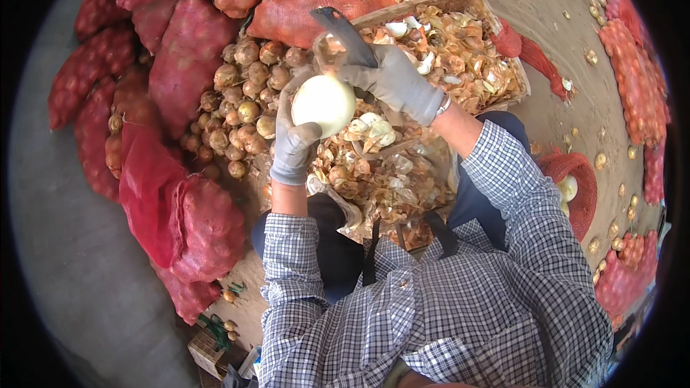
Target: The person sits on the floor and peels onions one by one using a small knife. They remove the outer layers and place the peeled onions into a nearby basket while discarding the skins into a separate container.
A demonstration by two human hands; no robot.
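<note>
My left hand [293, 147], in a grey work glove, is closed round a peeled white onion [323, 105], its thumb across the lower front. Against the onion's upper right, my gloved right hand [399, 82] grips a dark knife [346, 34] that points up and to the left. Its fingers partly hide the handle. Beneath both hands lies a heap of onion skins [392, 179] with some pale layers on it. Beyond them a crate [528, 79] is filled with more brown skins and a few white pieces.
Unpeeled onions [241, 111] are piled to the left, beside stacked red mesh sacks [188, 65]. Another full sack [302, 0] lies behind the crate. To the right, an open red net bag [578, 190] holds pale onions. Loose onions [600, 161] dot the floor.
</note>
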